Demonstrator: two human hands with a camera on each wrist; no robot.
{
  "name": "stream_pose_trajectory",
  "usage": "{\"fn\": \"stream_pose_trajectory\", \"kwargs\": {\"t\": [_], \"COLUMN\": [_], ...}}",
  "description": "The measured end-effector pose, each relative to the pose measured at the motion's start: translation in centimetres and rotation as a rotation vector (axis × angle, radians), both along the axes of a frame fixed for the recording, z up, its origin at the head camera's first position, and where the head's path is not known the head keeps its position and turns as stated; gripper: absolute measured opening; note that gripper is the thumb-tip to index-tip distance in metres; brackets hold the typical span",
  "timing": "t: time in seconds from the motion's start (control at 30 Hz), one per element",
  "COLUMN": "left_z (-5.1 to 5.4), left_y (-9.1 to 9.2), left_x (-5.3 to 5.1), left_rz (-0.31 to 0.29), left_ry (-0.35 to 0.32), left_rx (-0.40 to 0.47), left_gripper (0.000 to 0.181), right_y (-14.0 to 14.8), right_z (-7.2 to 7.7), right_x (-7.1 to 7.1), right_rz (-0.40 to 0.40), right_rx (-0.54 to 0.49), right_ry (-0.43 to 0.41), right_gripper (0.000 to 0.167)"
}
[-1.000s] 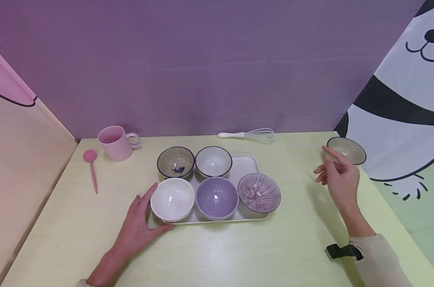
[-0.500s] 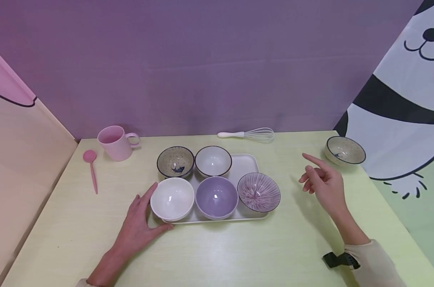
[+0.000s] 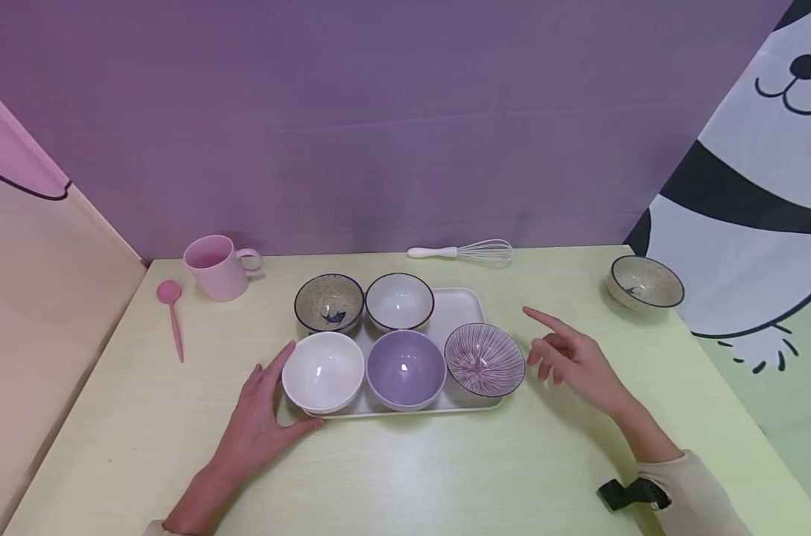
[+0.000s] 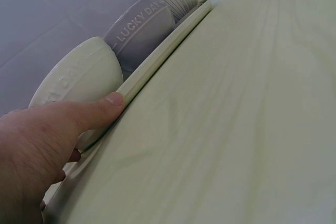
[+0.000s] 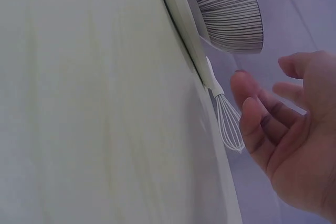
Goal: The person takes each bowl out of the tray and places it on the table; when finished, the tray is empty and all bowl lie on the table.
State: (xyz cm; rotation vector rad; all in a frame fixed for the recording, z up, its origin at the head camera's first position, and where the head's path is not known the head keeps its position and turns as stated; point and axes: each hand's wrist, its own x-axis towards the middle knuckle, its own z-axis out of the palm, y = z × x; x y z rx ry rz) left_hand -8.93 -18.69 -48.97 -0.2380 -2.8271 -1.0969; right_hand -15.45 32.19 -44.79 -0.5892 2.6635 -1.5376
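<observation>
My left hand [image 3: 254,420] holds the front left corner of the white tray [image 3: 455,309]; in the left wrist view its thumb lies along the rim beside a white bowl [image 4: 84,72]. On the tray stand a purple bowl [image 3: 406,370], a striped bowl [image 3: 484,360] at the right, a white dark-rimmed bowl [image 3: 399,301] and, at the back left, a speckled bowl [image 3: 328,303]. Just right of the striped bowl, my right hand [image 3: 579,368] hovers with loosely bent fingers and a straighter index finger, holding nothing. The right wrist view shows this hand [image 5: 294,129] apart from the striped bowl [image 5: 228,11].
A second speckled bowl [image 3: 645,284] stands at the table's back right corner. Behind the tray lies a white whisk [image 3: 462,251]. At the back left are a pink mug [image 3: 219,269] and a pink spoon [image 3: 173,316]. A purple backdrop [image 3: 405,126] rises behind the table.
My right hand has moved left and slightly nearer, away from the speckled bowl at the far right and towards the striped one. The left hand has stayed at the tray's corner.
</observation>
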Motion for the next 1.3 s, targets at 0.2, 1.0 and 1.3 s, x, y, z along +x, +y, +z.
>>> {"fn": "stream_pose_trajectory", "kwargs": {"t": [0.2,1.0,1.3], "left_z": [0.1,-0.1,-0.4], "left_y": [0.0,-0.1,-0.1], "left_x": [0.0,0.0,-0.1], "left_rz": [0.004,0.002,-0.001], "left_ry": [-0.012,0.006,0.015], "left_rx": [0.003,0.002,0.002], "left_gripper": [0.123,0.124,0.125], "right_y": [-0.5,-1.5,-1.7], "right_z": [-0.5,-1.0,-1.1], "right_x": [0.2,0.5,0.5], "right_rz": [0.096,0.243,0.211], "right_rx": [0.001,-0.121,-0.181], "right_ry": [-0.038,-0.195,-0.19], "right_gripper": [0.055,0.063,0.062]}}
